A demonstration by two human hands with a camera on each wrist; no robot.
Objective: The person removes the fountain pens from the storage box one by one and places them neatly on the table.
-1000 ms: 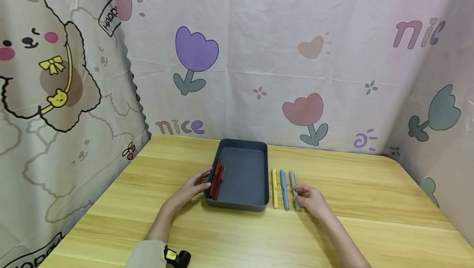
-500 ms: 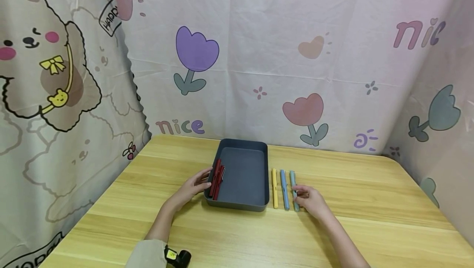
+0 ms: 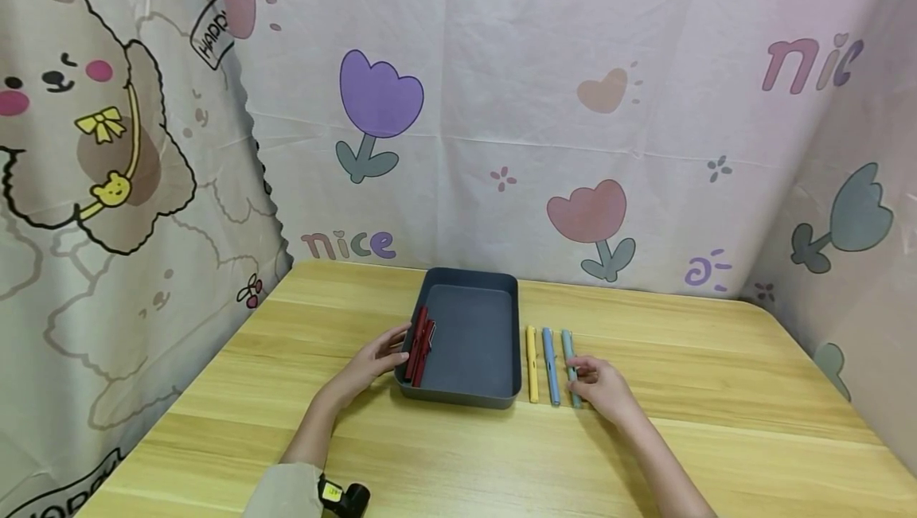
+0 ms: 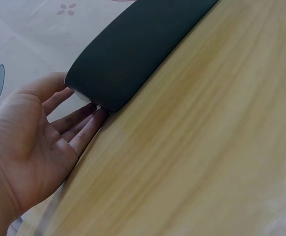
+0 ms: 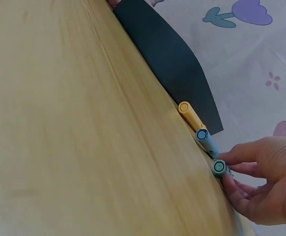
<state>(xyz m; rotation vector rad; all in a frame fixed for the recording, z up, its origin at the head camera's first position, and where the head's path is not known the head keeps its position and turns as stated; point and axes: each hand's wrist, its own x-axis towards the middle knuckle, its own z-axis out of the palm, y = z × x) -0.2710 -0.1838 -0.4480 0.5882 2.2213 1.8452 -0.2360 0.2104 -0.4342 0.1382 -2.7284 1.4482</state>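
A dark grey rectangular tray [image 3: 474, 347] holds two dark red pens [image 3: 419, 351] along its left side. My left hand [image 3: 374, 359] rests against the tray's left wall with fingers loosely extended; the left wrist view shows the fingertips [image 4: 101, 112] at the wall's bottom edge. Right of the tray, a yellow pen [image 3: 532, 365], a blue pen [image 3: 550, 367] and a pale green pen [image 3: 568, 347] lie side by side. My right hand [image 3: 605, 391] pinches the green pen between thumb and fingers, its round end [image 5: 219, 167] facing the right wrist camera.
The wooden table [image 3: 458, 462] ends at a printed cloth backdrop [image 3: 487, 104] close behind the tray. More printed cloth [image 3: 129, 279] hangs on the left. A black wrist camera [image 3: 347, 498] sits by the left sleeve [image 3: 285, 490].
The green pen shifts slightly to the right in my right hand's pinch. My left hand, the tray and the other pens stay where they were.
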